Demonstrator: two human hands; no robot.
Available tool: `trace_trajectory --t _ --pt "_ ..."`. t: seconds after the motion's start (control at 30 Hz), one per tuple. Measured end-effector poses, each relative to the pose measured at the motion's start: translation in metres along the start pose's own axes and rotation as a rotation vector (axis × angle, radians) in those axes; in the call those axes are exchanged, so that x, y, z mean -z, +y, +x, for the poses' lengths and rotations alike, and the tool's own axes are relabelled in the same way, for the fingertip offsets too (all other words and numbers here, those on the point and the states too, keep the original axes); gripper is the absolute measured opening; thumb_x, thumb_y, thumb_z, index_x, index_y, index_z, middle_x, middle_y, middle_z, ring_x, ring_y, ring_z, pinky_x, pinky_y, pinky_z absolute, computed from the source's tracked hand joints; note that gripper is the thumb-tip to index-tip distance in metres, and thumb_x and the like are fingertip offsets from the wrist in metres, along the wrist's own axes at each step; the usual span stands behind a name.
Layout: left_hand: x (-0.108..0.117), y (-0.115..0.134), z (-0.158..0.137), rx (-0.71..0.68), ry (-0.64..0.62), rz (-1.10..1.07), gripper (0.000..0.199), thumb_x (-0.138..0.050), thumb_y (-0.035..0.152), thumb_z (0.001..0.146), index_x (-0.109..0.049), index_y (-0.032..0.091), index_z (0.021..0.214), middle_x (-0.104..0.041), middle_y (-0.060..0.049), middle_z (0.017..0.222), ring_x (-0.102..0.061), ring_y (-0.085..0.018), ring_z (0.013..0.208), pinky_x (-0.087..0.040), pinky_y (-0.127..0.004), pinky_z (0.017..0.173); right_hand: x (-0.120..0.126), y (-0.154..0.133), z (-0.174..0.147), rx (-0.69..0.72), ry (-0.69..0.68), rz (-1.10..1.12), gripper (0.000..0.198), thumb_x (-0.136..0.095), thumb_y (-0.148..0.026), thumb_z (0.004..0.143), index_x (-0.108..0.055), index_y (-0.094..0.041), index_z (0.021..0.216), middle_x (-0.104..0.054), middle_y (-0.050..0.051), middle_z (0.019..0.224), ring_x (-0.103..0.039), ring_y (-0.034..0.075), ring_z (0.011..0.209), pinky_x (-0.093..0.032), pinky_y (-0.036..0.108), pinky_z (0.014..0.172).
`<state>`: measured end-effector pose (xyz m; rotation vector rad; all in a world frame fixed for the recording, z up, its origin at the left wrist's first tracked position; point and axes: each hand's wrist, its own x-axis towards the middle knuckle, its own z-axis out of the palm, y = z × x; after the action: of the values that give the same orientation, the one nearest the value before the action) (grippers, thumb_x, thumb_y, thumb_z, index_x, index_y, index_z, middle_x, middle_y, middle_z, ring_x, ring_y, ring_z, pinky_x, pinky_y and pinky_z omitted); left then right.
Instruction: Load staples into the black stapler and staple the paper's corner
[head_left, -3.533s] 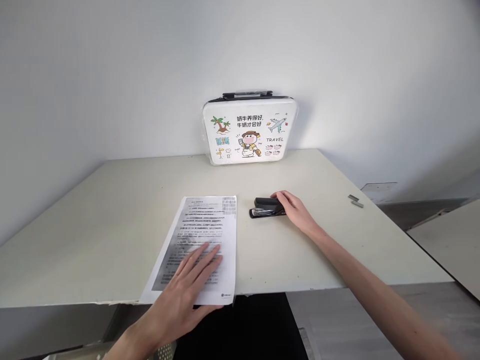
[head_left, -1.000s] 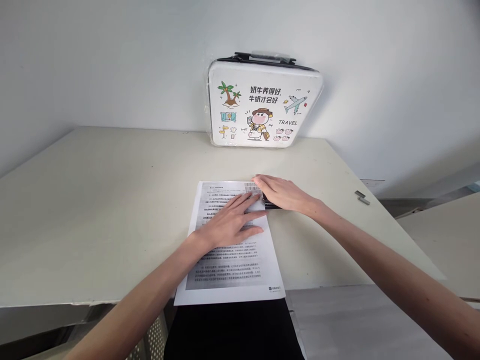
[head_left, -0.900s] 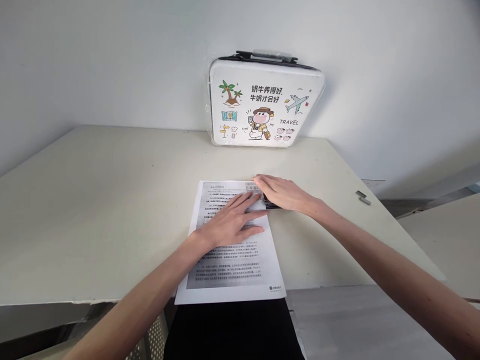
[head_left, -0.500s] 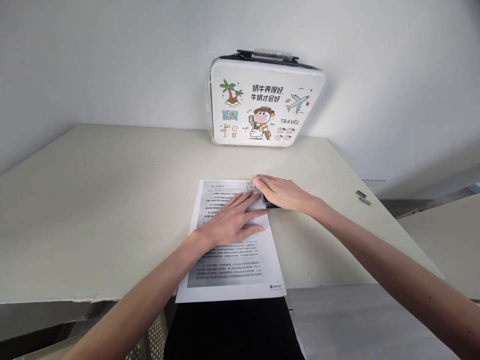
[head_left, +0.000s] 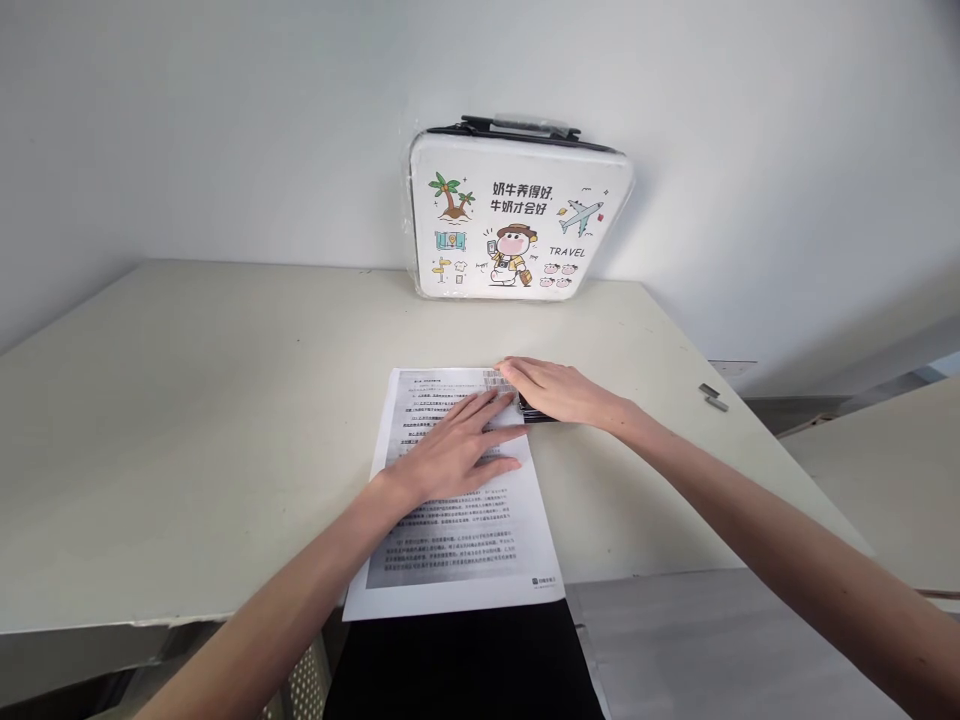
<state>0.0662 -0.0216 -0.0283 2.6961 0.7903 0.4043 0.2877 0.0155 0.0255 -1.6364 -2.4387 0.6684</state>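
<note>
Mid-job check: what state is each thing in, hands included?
Left hand: spread palm-down on the paper.
Right hand: laid over the stapler; its grip underneath is hidden.
Paper: flat, near edge overhanging the table.
Stapler: at the paper's right edge, mostly covered; pressed or not, cannot tell.
Case: shut, standing, in clear wrap.
Two small gray strips: loose on the table.

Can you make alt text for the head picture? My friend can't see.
A left hand lies spread on a printed page while the right hand covers most of a black stapler at the page's upper right edge. Behind, on the table, stands a white cartoon-decorated case.
</note>
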Motion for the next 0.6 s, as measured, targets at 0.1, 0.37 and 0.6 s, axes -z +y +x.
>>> trace_trajectory --t 0.1,0.37,0.6 --pt "0.0008 0.0009 0.0004 0.005 -0.01 0.002 0.055 -0.042 0.059 0.11 -0.055 0.029 0.154 -0.021 -0.003 0.177 -0.015 -0.031 0.164 -0.016 -0.054 0.133 0.0004 0.0003 -0.0004 -0.005 -0.003 0.008 0.048 -0.017 -0.047 0.11 -0.062 -0.035 0.123 -0.069 0.0 0.139 -0.066 0.028 0.121 -0.053 0.048 0.098" --pt "0.0002 0.0011 0.0 0.006 -0.006 -0.001 0.057 -0.041 0.06 0.109 -0.055 0.029 0.155 -0.024 -0.005 0.176 -0.016 -0.03 0.164 -0.016 -0.054 0.133 -0.0006 -0.001 -0.0003 -0.001 -0.007 -0.002 0.049 -0.017 -0.047 0.11 -0.062 -0.035 0.122 -0.068 0.001 0.141 -0.066 0.029 0.123 -0.054 0.047 0.098" --pt "0.0003 0.0012 0.0003 -0.001 0.002 -0.008 0.054 -0.042 0.059 0.109 -0.055 0.032 0.155 -0.022 -0.002 0.176 -0.014 -0.03 0.164 -0.016 -0.055 0.133 -0.0018 -0.0017 -0.0006 -0.014 0.004 -0.01 0.049 -0.017 -0.049 0.11 -0.062 -0.036 0.125 -0.068 0.0 0.142 -0.065 0.029 0.125 -0.054 0.049 0.098"
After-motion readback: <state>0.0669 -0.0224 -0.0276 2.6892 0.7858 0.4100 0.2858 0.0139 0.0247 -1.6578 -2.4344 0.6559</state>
